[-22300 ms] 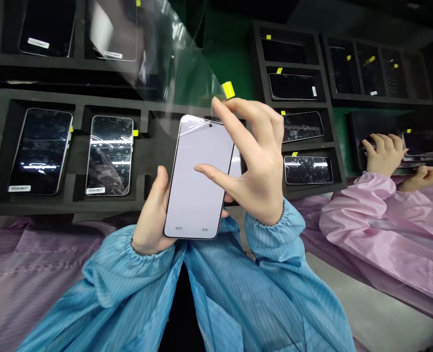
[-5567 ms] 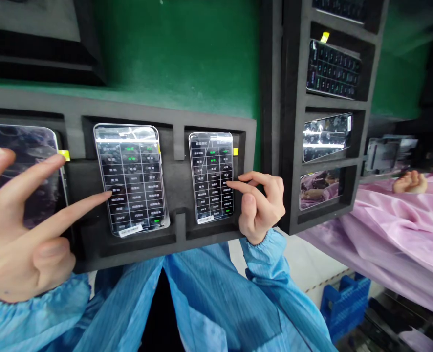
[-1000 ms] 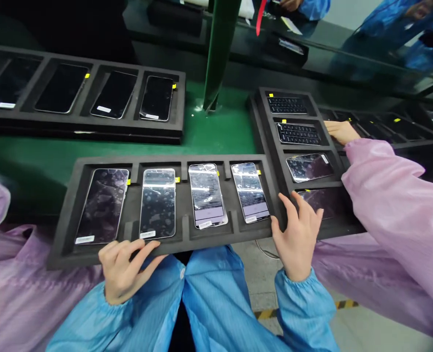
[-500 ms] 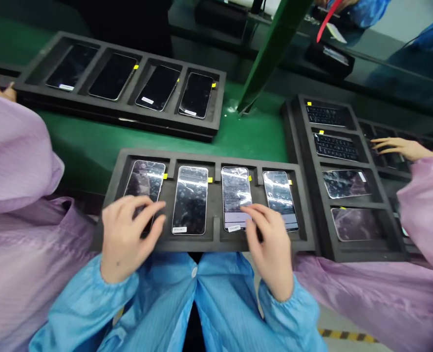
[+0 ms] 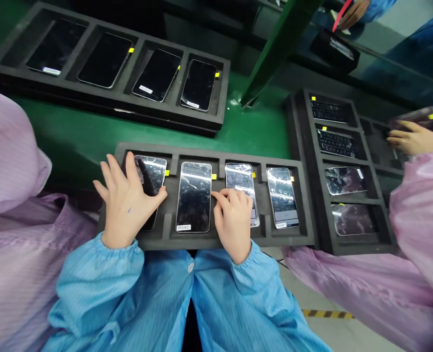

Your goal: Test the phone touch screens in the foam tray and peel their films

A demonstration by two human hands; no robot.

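Observation:
My left hand (image 5: 126, 205) is open with fingers spread over the leftmost phone (image 5: 157, 168) in the black foam tray (image 5: 196, 243) before me; whether it touches that phone I cannot tell. My right hand (image 5: 234, 215) is bent over the third phone (image 5: 238, 171), hiding much of it. Its index finger reaches to the right edge of the second phone (image 5: 194, 200), and no object shows in its grasp. The second phone's screen is dark, with a white label at the bottom. The fourth phone (image 5: 283, 198) shows lines of text on a lit screen.
Another foam tray of phones (image 5: 128, 93) lies beyond, at the upper left. A stacked tray (image 5: 365, 247) stands at the right. A green post (image 5: 271, 54) rises from the green bench (image 5: 253, 132). On the right, a co-worker's hand (image 5: 418, 139) holds a phone (image 5: 414, 117).
My left hand has moved up and spread its fingers. My right hand has shifted left from the third phone's lower right towards the second phone. The right co-worker has lifted a phone.

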